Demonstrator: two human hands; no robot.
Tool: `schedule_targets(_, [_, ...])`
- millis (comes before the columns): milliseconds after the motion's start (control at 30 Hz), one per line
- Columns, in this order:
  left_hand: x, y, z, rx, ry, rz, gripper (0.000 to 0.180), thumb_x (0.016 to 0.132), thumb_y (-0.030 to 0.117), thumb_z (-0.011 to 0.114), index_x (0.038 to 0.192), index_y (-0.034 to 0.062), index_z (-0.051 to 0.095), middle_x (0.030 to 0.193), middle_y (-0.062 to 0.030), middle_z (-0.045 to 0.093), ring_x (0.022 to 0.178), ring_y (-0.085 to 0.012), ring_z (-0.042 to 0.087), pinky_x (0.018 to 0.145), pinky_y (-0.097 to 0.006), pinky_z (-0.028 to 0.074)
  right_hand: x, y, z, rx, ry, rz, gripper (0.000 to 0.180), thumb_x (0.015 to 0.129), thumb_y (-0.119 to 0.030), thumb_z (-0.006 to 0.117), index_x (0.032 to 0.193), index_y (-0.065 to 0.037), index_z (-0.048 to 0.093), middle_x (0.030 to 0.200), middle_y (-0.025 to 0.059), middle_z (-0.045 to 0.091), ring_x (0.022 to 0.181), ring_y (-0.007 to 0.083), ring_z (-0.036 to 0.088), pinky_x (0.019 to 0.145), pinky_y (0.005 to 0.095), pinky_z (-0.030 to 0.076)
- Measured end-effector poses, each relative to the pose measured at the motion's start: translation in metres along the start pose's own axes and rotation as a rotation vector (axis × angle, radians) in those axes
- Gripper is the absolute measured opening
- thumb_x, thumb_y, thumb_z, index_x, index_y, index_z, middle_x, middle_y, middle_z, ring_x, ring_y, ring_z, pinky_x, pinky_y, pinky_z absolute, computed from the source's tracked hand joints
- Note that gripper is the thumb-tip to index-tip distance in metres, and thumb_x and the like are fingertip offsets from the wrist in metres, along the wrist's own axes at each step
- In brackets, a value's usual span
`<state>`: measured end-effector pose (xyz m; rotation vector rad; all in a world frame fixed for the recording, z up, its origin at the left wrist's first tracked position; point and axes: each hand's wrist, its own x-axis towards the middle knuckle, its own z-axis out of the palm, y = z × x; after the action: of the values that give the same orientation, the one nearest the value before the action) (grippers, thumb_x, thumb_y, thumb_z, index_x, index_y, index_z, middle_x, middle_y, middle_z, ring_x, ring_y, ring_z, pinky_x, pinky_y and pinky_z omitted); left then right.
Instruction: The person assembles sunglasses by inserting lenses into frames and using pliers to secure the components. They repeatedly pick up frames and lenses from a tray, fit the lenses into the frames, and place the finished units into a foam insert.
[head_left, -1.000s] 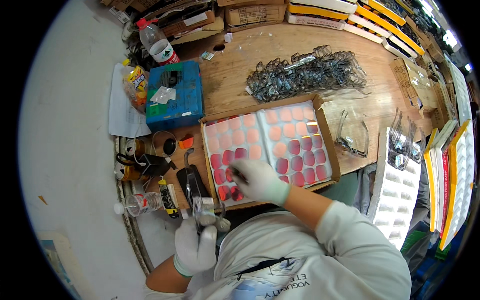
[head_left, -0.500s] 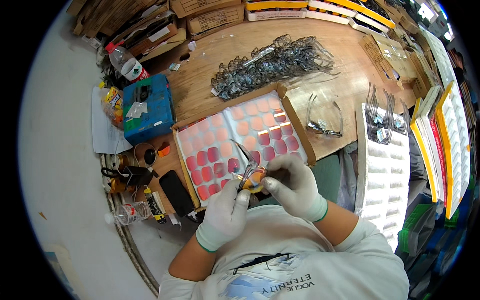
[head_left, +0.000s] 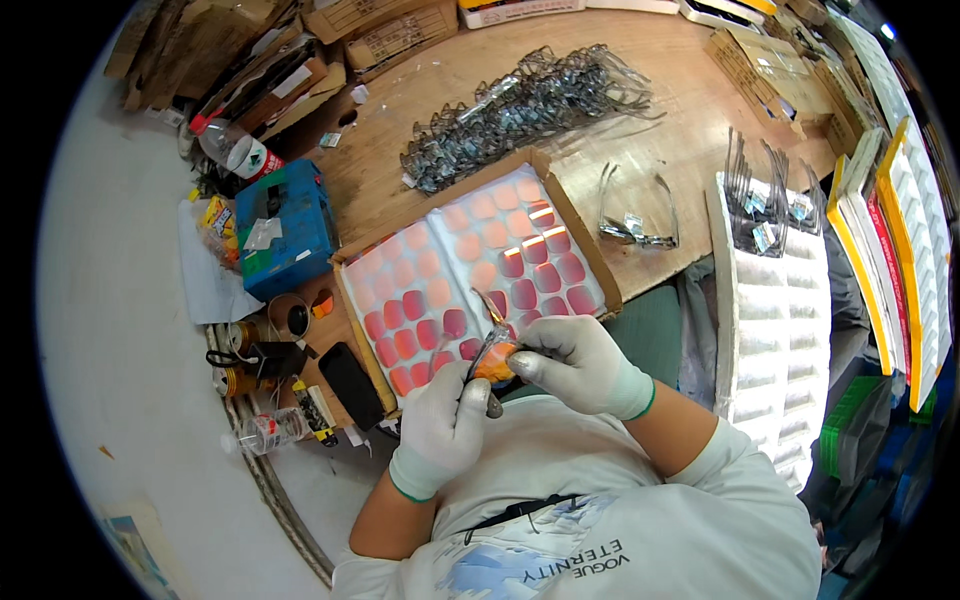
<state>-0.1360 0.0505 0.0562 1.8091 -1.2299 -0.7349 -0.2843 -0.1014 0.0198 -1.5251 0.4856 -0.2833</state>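
Both hands (head_left: 500, 385) gripping orange lens (head_left: 495, 362), frame arm (head_left: 490, 305) angled up-left

Around the blue box (head_left: 285, 228) you have a plastic bottle (head_left: 229, 150) just behind it, a black phone (head_left: 350, 385) in front, a heap of clear glasses frames (head_left: 520, 105) well to its right, and beyond those white compartment trays (head_left: 775, 300)

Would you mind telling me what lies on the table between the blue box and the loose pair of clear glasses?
In the head view, the open cardboard tray of orange and red lenses lies between the blue box and the clear glasses.
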Motion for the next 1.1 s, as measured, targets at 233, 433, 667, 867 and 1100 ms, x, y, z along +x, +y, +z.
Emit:
schedule_targets(233, [0.008, 0.007, 0.005, -0.032, -0.045, 0.045, 0.018, 0.099, 0.012, 0.054, 0.104, -0.0043, 0.061, 0.07, -0.0118, 0.069, 0.062, -0.0246, 0.07, 0.061, -0.034, 0.055, -0.008, -0.012, -0.01, 0.154, 0.009, -0.026, 0.024, 0.095, -0.02, 0.068, 0.1, 0.004, 0.067, 0.084, 0.0074, 0.061, 0.078, 0.0123, 0.056, 0.073, 0.0288, 0.048])
schedule_targets(433, [0.011, 0.0, -0.006, 0.151, -0.185, 0.204, 0.019, 0.096, 0.011, 0.056, 0.104, -0.0036, 0.064, 0.07, -0.0125, 0.068, 0.062, -0.0259, 0.07, 0.059, -0.034, 0.054, -0.007, 0.01, -0.019, 0.336, -0.208, -0.128, 0.027, 0.095, -0.021, 0.068, 0.107, 0.003, 0.066, 0.099, 0.0084, 0.06, 0.094, 0.014, 0.057, 0.084, 0.0301, 0.047])
schedule_targets(667, [0.014, 0.007, -0.013, 0.022, -0.159, 0.046, 0.018, 0.097, 0.012, 0.057, 0.105, -0.0029, 0.064, 0.071, -0.0122, 0.066, 0.063, -0.0276, 0.069, 0.059, -0.036, 0.053, -0.008, 0.003, -0.014, -0.047, -0.112, -0.197, 0.023, 0.093, -0.019, 0.066, 0.098, 0.004, 0.063, 0.085, 0.0133, 0.058, 0.081, 0.027, 0.058, 0.074, 0.0387, 0.047])
schedule_targets(867, [0.018, 0.007, -0.008, 0.025, -0.17, 0.072, 0.023, 0.096, 0.011, 0.052, 0.106, -0.0054, 0.065, 0.071, -0.0123, 0.069, 0.065, -0.021, 0.072, 0.062, -0.03, 0.055, -0.01, -0.012, -0.029, -0.253, -0.146, -0.401, 0.02, 0.089, -0.016, 0.067, 0.09, 0.003, 0.062, 0.081, 0.0185, 0.054, 0.076, 0.0372, 0.052, 0.07, 0.0439, 0.046])
schedule_targets(1100, [0.02, 0.011, -0.002, 0.023, -0.096, 0.098, 0.017, 0.091, 0.012, 0.067, 0.1, -0.0022, 0.066, 0.064, -0.0112, 0.063, 0.053, -0.0252, 0.064, 0.052, -0.034, 0.05, -0.008, -0.017, -0.029, -0.216, -0.13, -0.307, 0.023, 0.09, -0.018, 0.068, 0.086, 0.003, 0.062, 0.079, 0.0191, 0.055, 0.071, 0.0373, 0.054, 0.065, 0.0437, 0.046])
